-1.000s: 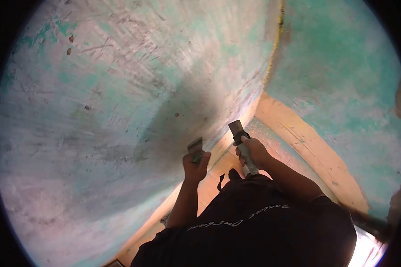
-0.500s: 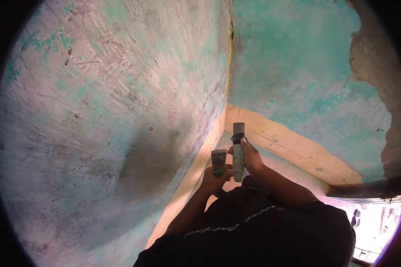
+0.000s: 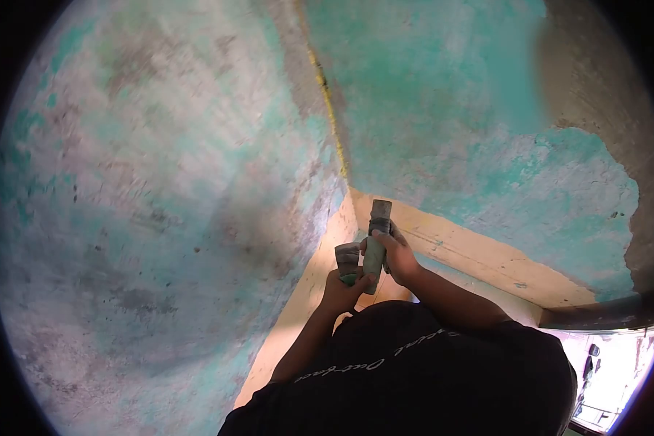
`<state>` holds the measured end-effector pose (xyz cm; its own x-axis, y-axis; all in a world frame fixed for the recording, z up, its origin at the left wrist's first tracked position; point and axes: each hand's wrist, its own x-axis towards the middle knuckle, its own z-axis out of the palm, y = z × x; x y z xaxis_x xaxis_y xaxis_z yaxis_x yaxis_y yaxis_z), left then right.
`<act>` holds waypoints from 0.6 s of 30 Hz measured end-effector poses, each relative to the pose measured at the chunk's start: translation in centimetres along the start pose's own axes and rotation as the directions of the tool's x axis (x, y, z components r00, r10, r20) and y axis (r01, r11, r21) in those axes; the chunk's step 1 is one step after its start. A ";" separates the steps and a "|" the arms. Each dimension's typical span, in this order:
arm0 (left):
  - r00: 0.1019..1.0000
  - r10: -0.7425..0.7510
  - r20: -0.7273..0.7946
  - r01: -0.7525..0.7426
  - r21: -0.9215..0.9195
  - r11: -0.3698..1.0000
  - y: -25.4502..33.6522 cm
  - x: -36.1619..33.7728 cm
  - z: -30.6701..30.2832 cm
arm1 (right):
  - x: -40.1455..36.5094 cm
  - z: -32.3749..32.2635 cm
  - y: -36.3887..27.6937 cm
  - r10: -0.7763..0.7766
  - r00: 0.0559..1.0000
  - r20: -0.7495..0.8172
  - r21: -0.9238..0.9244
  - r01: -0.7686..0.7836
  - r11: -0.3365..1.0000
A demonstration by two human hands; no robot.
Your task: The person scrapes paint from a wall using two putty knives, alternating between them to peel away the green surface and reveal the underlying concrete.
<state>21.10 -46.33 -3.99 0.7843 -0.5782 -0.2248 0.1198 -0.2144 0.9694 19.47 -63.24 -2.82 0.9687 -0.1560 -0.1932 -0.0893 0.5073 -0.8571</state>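
- Fingers of the left hand are clenched around a small scraper, low before the wall corner.
- A longer scraper is gripped upright by the right hand, just beside it.
- Scraped teal walls and a cream band lie beyond.
- Near elbows are hidden by a black shirt.

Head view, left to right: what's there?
Scraped wall → left hand gripping short scraper → long scraper in right hand → cream band → bare plaster patch.
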 end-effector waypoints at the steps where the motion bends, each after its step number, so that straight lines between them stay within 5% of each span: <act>1: 0.999 -0.033 0.039 0.032 0.021 0.999 0.4 0.8 1.0 | 0.0 -1.3 -0.9 0.018 1.000 -0.005 0.067 -0.018 0.998; 4: 0.997 -0.019 0.077 0.016 0.049 0.999 2.4 2.8 4.9 | -0.9 -4.6 -4.5 0.079 0.996 -0.045 0.144 -0.072 0.987; 10: 0.964 0.053 0.262 -0.083 0.105 0.991 4.0 8.0 12.0 | -0.3 -12.1 -6.2 -0.062 0.960 -0.274 0.109 0.095 0.989; 13: 0.939 0.059 0.340 -0.143 0.227 0.963 4.2 10.5 15.4 | -0.8 -15.0 -7.9 0.021 0.964 -0.263 0.263 0.051 0.964; 18: 0.897 -0.033 0.441 -0.162 0.399 0.903 3.1 13.0 18.5 | -0.3 -19.6 -6.0 0.142 0.930 -0.339 0.269 -0.049 0.962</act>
<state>20.38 -69.08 -5.72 0.4314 -0.8584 -0.2776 -0.2618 -0.4135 0.8720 15.21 -82.89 -6.96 0.8096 -0.3603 -0.4633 -0.0709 0.7235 -0.6866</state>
